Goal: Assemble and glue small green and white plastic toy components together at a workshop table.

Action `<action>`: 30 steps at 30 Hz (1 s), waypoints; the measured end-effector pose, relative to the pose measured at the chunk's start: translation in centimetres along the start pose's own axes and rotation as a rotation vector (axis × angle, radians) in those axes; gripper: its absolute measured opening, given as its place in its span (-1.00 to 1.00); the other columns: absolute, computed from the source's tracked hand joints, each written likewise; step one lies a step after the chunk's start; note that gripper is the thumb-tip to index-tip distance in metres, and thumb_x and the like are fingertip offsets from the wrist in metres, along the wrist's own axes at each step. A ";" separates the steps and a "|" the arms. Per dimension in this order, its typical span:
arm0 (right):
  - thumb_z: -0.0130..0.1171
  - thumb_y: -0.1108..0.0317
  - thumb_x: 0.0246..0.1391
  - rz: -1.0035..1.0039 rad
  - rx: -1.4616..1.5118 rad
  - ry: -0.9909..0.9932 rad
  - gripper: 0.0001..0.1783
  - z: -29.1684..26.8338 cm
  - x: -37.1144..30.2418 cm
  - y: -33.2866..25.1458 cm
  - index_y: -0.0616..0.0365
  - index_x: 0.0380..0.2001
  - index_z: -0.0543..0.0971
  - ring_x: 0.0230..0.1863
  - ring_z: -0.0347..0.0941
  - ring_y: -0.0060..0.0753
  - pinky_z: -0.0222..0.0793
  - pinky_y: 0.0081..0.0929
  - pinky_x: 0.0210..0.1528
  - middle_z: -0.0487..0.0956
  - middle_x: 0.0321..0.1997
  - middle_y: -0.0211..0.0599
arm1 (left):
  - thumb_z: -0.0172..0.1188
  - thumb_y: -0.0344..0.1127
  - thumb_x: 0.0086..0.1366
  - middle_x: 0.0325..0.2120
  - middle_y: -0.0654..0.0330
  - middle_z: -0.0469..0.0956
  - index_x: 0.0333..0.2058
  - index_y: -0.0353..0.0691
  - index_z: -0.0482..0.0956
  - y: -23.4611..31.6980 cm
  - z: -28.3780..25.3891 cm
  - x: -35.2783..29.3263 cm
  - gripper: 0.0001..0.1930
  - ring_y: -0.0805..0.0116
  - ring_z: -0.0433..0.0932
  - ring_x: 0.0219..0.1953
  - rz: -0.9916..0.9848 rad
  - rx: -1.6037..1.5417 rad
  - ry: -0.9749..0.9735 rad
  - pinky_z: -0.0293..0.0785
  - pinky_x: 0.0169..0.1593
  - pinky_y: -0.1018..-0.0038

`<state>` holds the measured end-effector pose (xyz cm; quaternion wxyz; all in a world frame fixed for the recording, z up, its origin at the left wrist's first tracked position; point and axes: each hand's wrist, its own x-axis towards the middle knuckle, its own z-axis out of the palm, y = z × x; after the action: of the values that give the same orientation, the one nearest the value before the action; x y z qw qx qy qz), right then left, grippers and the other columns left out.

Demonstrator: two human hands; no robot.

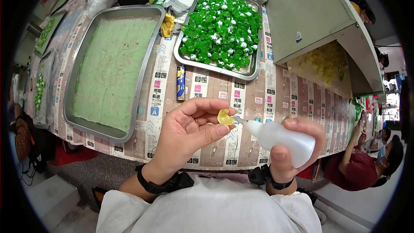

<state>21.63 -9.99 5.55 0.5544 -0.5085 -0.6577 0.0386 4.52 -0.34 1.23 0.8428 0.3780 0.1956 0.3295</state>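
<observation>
Between the thumb and fingers of my left hand (185,125) is a small translucent yellow plastic piece (225,118), cupped in shape. My right hand (299,146) is wrapped round a white squeeze bottle (286,141), tipped sideways. The bottle's thin nozzle points left, its tip right beside the yellow piece; whether they touch I cannot tell. Beyond my hands, a metal tray (254,77) is heaped with small green plastic pieces (220,30), many with white round parts on them.
A metal tray (71,123) lined with green sheet (114,73) lies at the left. A blue and yellow tube (181,82) stands out near the middle. On the right, a grey box-like hood (315,17) covers yellow pieces (323,62). Another person (358,164) sits at far right.
</observation>
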 end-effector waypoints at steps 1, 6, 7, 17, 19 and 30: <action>0.35 0.29 -0.06 -0.003 -0.006 -0.016 -0.47 -0.1 0.1 0.0 0.34 -0.13 0.33 -0.55 0.41 -0.47 0.31 -0.57 -0.51 0.50 -0.28 -0.16 | 0.22 -0.59 0.12 -0.14 0.00 0.51 -0.07 -0.39 0.41 0.1 0.0 0.0 -0.63 0.32 0.52 -0.08 -0.004 -0.003 -0.002 0.54 0.02 0.39; 0.35 0.31 -0.07 -0.023 -0.035 -0.051 -0.45 -0.1 0.4 -0.1 0.34 -0.11 0.31 -0.54 0.43 -0.46 0.33 -0.56 -0.50 0.50 -0.25 -0.14 | 0.23 -0.58 0.12 -0.14 0.00 0.51 -0.07 -0.40 0.40 0.3 0.0 0.1 -0.62 0.33 0.52 -0.07 -0.006 -0.017 0.003 0.54 0.01 0.40; 0.35 0.31 -0.07 -0.014 -0.033 -0.065 -0.45 0.0 0.4 -0.1 0.35 -0.10 0.31 -0.54 0.44 -0.45 0.34 -0.56 -0.50 0.50 -0.24 -0.13 | 0.23 -0.58 0.12 -0.14 0.00 0.51 -0.07 -0.40 0.40 0.3 -0.1 0.1 -0.62 0.33 0.52 -0.07 -0.006 -0.018 0.005 0.54 0.01 0.40; 0.36 0.32 -0.07 -0.024 -0.036 -0.100 -0.44 0.5 0.7 0.0 0.33 -0.09 0.31 -0.55 0.44 -0.47 0.34 -0.58 -0.51 0.51 -0.24 -0.13 | 0.24 -0.57 0.12 -0.14 -0.01 0.51 -0.05 -0.40 0.40 0.6 -0.6 -0.1 -0.61 0.33 0.52 -0.08 -0.004 -0.036 0.019 0.54 0.01 0.41; 0.36 0.31 -0.07 -0.018 -0.030 -0.119 -0.44 0.3 0.8 0.0 0.33 -0.09 0.32 -0.57 0.43 -0.49 0.32 -0.59 -0.54 0.51 -0.24 -0.14 | 0.24 -0.57 0.12 -0.14 -0.01 0.51 -0.05 -0.40 0.40 0.6 -0.7 0.0 -0.61 0.33 0.52 -0.08 0.001 -0.034 0.014 0.54 0.01 0.41; 0.36 0.32 -0.08 -0.017 0.030 -0.062 -0.46 0.5 0.7 0.1 0.32 -0.10 0.34 -0.59 0.41 -0.50 0.30 -0.59 -0.56 0.52 -0.27 -0.16 | 0.21 -0.61 0.12 -0.13 -0.04 0.54 -0.06 -0.42 0.43 0.7 -0.3 0.1 -0.63 0.32 0.53 -0.08 0.039 0.009 -0.007 0.52 0.01 0.44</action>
<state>21.35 -9.22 5.77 0.5417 -0.4929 -0.6782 0.0596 4.15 0.23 1.53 0.8352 0.3866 0.1865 0.3438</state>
